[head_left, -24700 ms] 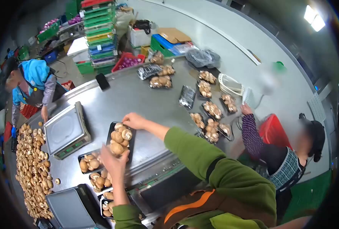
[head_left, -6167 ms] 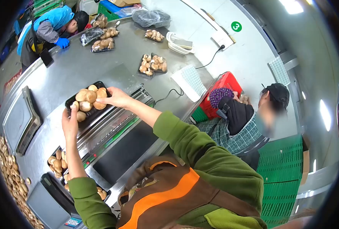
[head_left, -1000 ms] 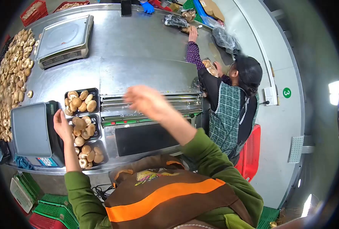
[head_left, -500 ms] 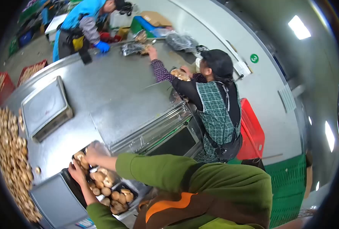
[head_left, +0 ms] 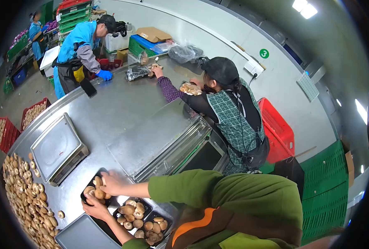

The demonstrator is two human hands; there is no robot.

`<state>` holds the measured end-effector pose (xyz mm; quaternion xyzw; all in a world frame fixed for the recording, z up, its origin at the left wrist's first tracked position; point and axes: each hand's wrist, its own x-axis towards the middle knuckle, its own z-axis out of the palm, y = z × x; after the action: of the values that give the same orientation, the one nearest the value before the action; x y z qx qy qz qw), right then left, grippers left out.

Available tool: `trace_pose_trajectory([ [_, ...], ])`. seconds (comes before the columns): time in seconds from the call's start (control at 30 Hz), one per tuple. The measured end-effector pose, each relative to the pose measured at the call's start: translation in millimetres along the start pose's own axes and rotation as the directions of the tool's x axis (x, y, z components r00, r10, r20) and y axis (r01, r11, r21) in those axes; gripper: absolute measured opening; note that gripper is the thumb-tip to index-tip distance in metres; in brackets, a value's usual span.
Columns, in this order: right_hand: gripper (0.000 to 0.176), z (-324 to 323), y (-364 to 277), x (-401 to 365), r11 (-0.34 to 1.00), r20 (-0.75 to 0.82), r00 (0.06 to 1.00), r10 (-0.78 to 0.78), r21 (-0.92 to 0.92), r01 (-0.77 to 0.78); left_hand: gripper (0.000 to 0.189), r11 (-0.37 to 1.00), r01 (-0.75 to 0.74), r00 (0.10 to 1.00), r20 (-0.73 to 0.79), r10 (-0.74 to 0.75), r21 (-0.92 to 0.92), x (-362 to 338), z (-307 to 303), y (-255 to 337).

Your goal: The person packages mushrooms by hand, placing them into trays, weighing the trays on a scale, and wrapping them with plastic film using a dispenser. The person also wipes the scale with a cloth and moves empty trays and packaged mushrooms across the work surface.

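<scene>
Blur softens your right grip (head_left: 114, 184), so you can't fairly tell whether it touches the mushrooms (head_left: 99, 192) in the black tray (head_left: 91, 179). Your left grip (head_left: 94, 207) hides part of the tray's near side. The bottom edge cuts off the grey platform (head_left: 82, 234); the distant worker (head_left: 36, 37) is too small for detail.

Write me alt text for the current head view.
Two bare hands work at a black tray of mushrooms by a metal table, the left hand at its side, the blurred right hand over the contents. Two more filled trays sit close by. A loose mushroom pile and a scale stand at the picture's left.
</scene>
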<state>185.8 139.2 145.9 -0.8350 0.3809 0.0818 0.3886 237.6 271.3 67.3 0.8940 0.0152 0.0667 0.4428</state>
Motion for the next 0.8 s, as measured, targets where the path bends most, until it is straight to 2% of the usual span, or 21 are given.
trace_pose_trajectory([
  [0.03,0.07,-3,0,4,0.994,-0.011,0.994,-0.111,0.007,0.111,0.068,1.0,-0.019,0.998,-0.068,0.018,-0.021,4,-4,12],
  [0.07,0.073,-11,-5,1,0.979,-0.057,0.977,-0.205,-0.015,0.205,0.07,0.995,-0.064,0.996,-0.07,0.059,-0.082,11,-11,23],
  [0.13,0.074,-37,-10,0,0.953,-0.088,0.949,-0.302,-0.012,0.303,0.071,0.986,-0.096,0.986,-0.147,0.076,-0.134,15,-16,51],
  [0.2,0.071,-76,-12,-11,0.932,-0.143,0.921,-0.362,-0.05,0.358,0.068,0.96,-0.147,0.981,-0.156,0.112,-0.237,16,-10,74],
  [0.27,0.074,-87,12,-1,0.917,-0.269,0.879,-0.394,-0.048,0.396,0.063,0.936,-0.191,0.981,-0.1,0.168,-0.295,5,0,110],
  [0.3,0.076,-103,21,-3,0.935,-0.27,0.897,-0.351,-0.056,0.349,0.063,0.938,-0.241,0.97,-0.083,0.228,-0.248,3,16,115],
  [0.33,0.081,-117,36,-1,0.948,-0.298,0.901,-0.316,-0.057,0.314,0.064,0.931,-0.222,0.968,0.053,0.247,-0.289,-4,27,126],
  [0.4,0.079,-149,66,-2,0.97,-0.344,0.908,-0.239,-0.036,0.242,0.066,0.962,-0.197,0.966,0.129,0.223,-0.188,-24,62,149],
  [0.43,0.078,-168,79,-3,0.984,-0.352,0.92,-0.175,-0.036,0.173,0.073,0.95,-0.192,0.946,0.211,0.247,-0.248,-40,70,171],
  [0.47,0.079,-184,95,-3,0.989,-0.373,0.917,-0.143,-0.031,0.142,0.082,0.954,-0.144,0.929,0.296,0.222,-0.262,-48,88,181],
  [0.53,0.077,-211,126,3,0.999,-0.429,0.903,-0.03,0.002,0.034,0.079,0.957,-0.051,0.878,0.444,0.18,-0.287,-72,114,205],
  [0.6,0.076,-235,161,17,0.997,-0.387,0.92,0.056,0.072,-0.03,0.081,0.958,-0.043,0.816,0.543,0.196,-0.282,-89,135,221],
  [0.63,0.079,-244,176,22,0.992,-0.382,0.919,0.099,0.108,-0.062,0.078,0.967,-0.127,0.798,0.556,0.232,-0.221,-95,143,228],
  [0.67,0.082,-258,188,17,0.981,-0.334,0.935,0.119,0.182,-0.06,0.075,0.938,-0.113,0.791,0.541,0.284,-0.328,-105,149,233],
  [0.73,0.076,-264,213,25,0.955,-0.327,0.935,0.135,0.294,-0.035,0.07,0.928,-0.064,0.729,0.618,0.295,-0.367,-117,150,241],
  [0.8,0.073,-264,232,29,0.968,-0.384,0.918,0.093,0.251,0.007,0.069,0.924,-0.052,0.711,0.636,0.302,-0.38,-123,152,240],
])
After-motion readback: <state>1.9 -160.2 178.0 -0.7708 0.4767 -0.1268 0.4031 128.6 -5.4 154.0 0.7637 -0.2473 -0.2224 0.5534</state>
